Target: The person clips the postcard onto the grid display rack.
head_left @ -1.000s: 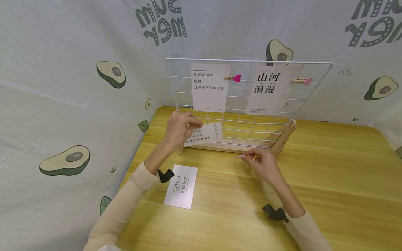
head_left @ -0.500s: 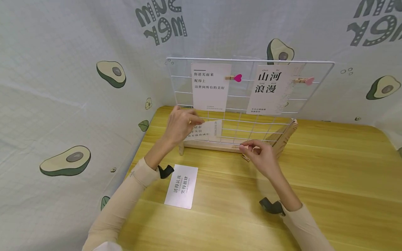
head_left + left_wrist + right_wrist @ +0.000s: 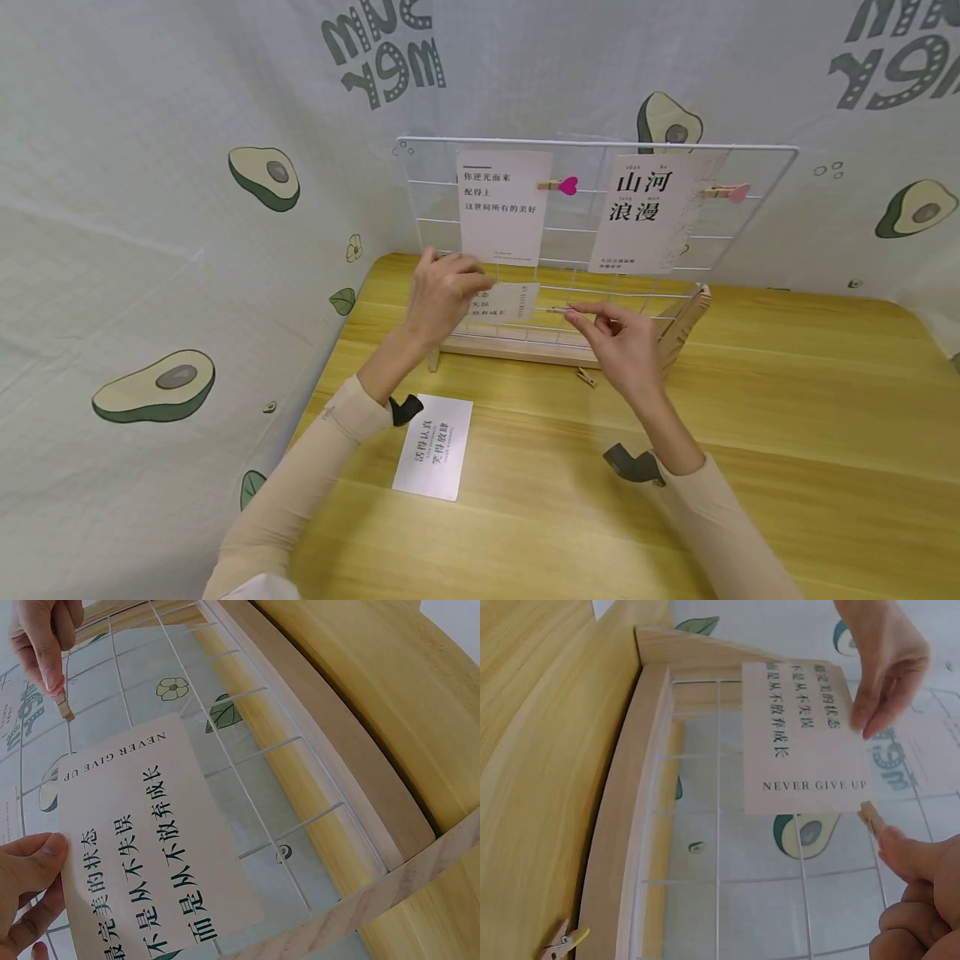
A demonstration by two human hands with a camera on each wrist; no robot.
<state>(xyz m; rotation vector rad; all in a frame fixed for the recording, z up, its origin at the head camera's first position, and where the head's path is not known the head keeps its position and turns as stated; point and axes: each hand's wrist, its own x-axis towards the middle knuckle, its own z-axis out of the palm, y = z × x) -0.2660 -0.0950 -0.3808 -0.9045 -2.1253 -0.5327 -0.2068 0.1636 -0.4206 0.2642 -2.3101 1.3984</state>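
Observation:
In the head view my left hand (image 3: 444, 296) pinches the edge of a small printed card (image 3: 516, 302), holding it in front of the lower part of a white wire grid rack (image 3: 592, 146). The words "NEVER GIVE UP" run along the card's free end, plain in the left wrist view. My right hand (image 3: 628, 343) pinches a little wooden clothespin (image 3: 870, 817) between thumb and forefinger, its tip close to the card's corner in the right wrist view. My left fingers hide part of the card's text in the head view.
Two cards, a left one (image 3: 501, 233) and a right one (image 3: 633, 237), hang higher on the grid by heart-topped clothespins. Another card (image 3: 432, 450) lies on the wooden table (image 3: 540, 517). A loose clothespin (image 3: 587, 377) lies before the rack's wooden base (image 3: 517, 352). An avocado-print curtain (image 3: 150, 275) hangs behind.
My left hand has raised the card and shifted it slightly right against the grid. My right hand has lifted its clothespin from low near the base up toward the card's right end.

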